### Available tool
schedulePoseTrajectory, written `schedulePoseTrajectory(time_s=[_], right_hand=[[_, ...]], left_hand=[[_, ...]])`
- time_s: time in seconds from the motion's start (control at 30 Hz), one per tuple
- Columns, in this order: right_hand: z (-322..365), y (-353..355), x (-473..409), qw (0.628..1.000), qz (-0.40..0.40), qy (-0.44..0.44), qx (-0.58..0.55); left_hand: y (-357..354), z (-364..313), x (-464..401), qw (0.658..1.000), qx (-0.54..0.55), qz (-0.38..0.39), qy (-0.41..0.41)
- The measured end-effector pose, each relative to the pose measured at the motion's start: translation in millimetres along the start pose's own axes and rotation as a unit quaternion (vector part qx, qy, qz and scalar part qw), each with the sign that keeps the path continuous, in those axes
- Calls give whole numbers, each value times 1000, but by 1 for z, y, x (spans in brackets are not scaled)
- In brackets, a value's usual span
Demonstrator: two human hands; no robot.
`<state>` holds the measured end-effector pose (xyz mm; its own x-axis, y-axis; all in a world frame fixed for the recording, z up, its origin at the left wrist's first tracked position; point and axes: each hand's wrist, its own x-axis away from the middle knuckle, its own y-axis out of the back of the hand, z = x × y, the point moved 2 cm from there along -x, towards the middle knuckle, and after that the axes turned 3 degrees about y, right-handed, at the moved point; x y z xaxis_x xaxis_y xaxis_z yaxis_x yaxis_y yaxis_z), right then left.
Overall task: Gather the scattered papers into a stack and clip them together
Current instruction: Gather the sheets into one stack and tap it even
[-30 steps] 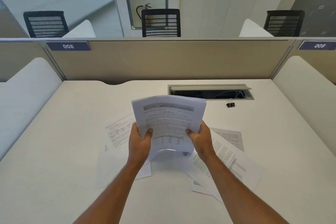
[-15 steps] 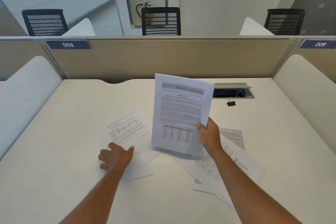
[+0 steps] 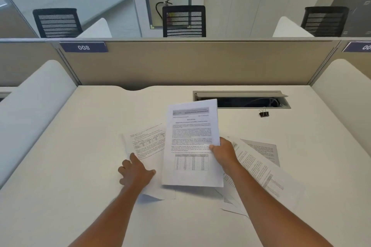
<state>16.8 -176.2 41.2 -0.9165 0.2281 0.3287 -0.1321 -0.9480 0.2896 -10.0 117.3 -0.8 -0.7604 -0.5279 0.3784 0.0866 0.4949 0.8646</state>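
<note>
Papers partly gathered: printed stack (image 3: 191,144) pinched at its right edge by right hand (image 3: 223,153), raised above table (image 3: 80,166) centre. Left hand (image 3: 136,172), fingers spread flat, pressing loose sheet (image 3: 144,142) just left of stack. More sheets (image 3: 261,168) fanned rightward; binder clip (image 3: 263,114) toward far right edge.

Right hand (image 3: 223,151) pinches the right edge of a printed sheaf (image 3: 191,144), held tilted above the white desk (image 3: 80,166). Left hand (image 3: 136,173) rests on a loose sheet (image 3: 145,142) lying flat to the left; more sheets (image 3: 261,168) lie fanned under the right forearm. Black binder clip (image 3: 263,113) sits apart, just in front of the open cable tray (image 3: 241,99).
</note>
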Motion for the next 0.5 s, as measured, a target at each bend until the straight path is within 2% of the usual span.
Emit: schedulePoseTrajectory(time_s=[0.2,0.37,0.5], right_hand=[[-6,-21,-9,996,44,-20,76],[-4,-45,-15,978,36,25,204],[-8,-62,-14,948,40,46,313]], left_hand=[[6,6,-3,999,-36,8,-15],[11,9,-10,997,43,24,-51],[20,19,-27,983,176,59,3]])
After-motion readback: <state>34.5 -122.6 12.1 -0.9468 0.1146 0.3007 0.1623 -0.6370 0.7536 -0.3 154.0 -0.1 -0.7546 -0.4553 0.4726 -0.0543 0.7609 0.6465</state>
